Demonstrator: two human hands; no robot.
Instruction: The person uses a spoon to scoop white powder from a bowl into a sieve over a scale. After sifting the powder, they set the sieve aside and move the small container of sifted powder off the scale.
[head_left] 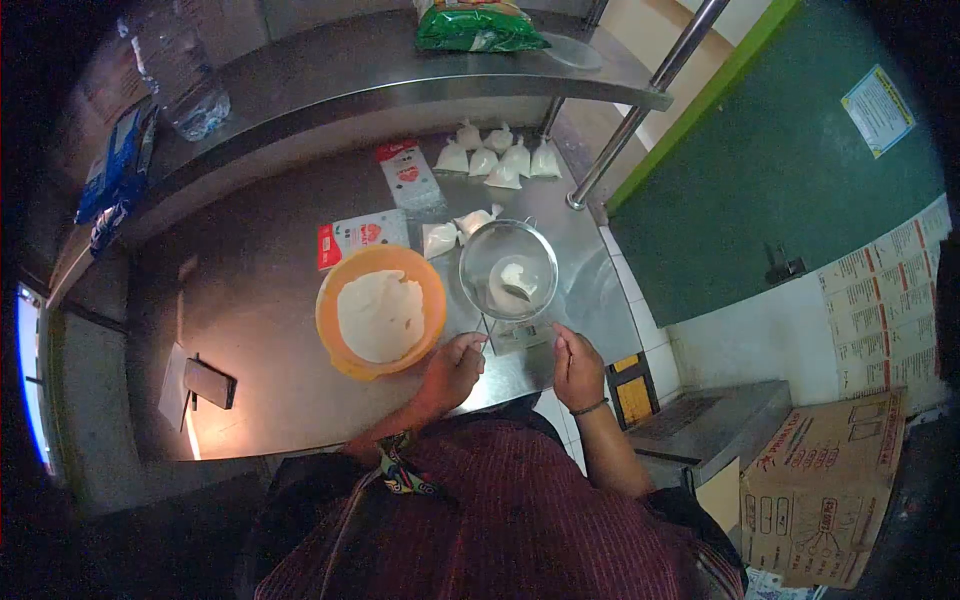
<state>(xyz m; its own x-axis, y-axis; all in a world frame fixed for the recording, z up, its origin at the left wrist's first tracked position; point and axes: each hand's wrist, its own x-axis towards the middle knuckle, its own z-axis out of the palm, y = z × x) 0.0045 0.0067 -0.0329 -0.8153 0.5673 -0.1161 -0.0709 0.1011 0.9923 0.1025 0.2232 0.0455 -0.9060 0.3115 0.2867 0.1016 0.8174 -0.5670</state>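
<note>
An orange bowl (437, 300) full of white powder (378, 315) rests on the steel table, left of centre. To its right sits a round metal bowl or sieve (470, 280) with a little white powder and a dark spoon-like piece in it, above a small scale (520, 338). My left hand (460, 367), closed, is by the orange bowl's lower right edge; what its pinched fingers hold is too small to name. My right hand (578, 366) is also closed, just below and right of the metal bowl, its fingertips pinched on something I cannot make out.
Tied bags of white powder (484, 162) stand at the back, with two more beside the metal bowl. Two red-and-white packs (362, 238) lie behind the orange bowl. A phone (210, 384) leans at left. A shelf (350, 90) spans the back; a cardboard box (825, 480) is at right.
</note>
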